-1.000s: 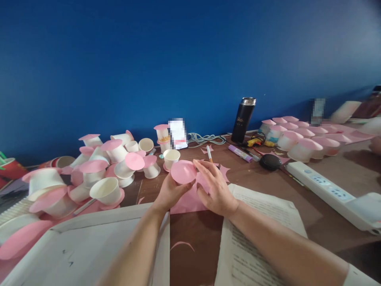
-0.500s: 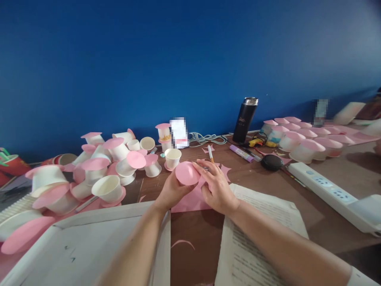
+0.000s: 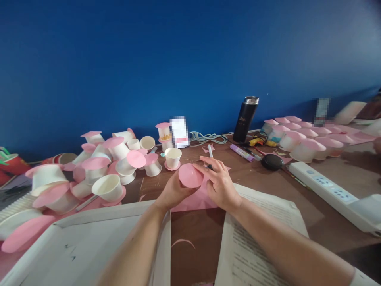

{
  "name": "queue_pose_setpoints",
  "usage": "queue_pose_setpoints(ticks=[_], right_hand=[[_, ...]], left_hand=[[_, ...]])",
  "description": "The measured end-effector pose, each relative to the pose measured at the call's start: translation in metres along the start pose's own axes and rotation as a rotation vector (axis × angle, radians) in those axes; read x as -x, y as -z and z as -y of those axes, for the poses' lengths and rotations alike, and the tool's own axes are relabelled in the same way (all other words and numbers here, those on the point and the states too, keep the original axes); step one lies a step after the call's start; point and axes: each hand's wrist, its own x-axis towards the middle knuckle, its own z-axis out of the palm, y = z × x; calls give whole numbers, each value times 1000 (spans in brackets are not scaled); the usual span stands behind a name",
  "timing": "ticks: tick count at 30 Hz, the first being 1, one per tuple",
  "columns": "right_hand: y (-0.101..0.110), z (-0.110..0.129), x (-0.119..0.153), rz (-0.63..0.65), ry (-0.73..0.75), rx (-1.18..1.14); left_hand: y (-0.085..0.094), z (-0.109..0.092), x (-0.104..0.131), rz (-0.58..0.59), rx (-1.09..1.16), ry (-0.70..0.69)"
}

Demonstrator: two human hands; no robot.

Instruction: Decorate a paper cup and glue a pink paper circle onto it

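Note:
My left hand (image 3: 172, 188) is closed around a paper cup topped with a round pink paper disc (image 3: 190, 175). The cup's body is mostly hidden by my fingers and the disc. At the disc's right edge lies my right hand (image 3: 222, 184), fingers stretched out and fingertips touching the rim. Just behind the disc, an upright white paper cup (image 3: 173, 158) stands on another pink disc. A pink paper sheet (image 3: 193, 202) lies under my hands. Beyond my right fingers is a white pen (image 3: 210, 151), partly covered by them.
Several paper cups with pink discs (image 3: 95, 163) crowd the left side; more stand in rows (image 3: 311, 145) at the right. Around me are a black bottle (image 3: 246, 119), a glue stick (image 3: 241, 153), a black round case (image 3: 272, 162), a power strip (image 3: 330, 192) and printed paper (image 3: 268, 210).
The pink disc and the cup under it have shifted slightly right and down in my left hand. My right hand has moved slightly right, its fingers still at the disc's edge.

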Motion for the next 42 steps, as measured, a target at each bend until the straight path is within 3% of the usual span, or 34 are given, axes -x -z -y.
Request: queue_pose_setpoints(ticks=[10, 24, 28, 32, 42], right_hand=[[1, 4, -2, 46, -1, 37], [0, 11, -1, 31, 67, 87], [1, 13, -1, 21, 77, 90], [2, 16, 1, 29, 123, 105], [1, 18, 1, 36, 157, 144]], left_hand=[[0, -6, 0, 49, -48, -33], [-2, -6, -2, -66, -209, -151], [-3, -7, -1, -49, -159, -99], [-2, -4, -1, -103, -171, -33], [-1, -6, -5, -82, -108, -19]])
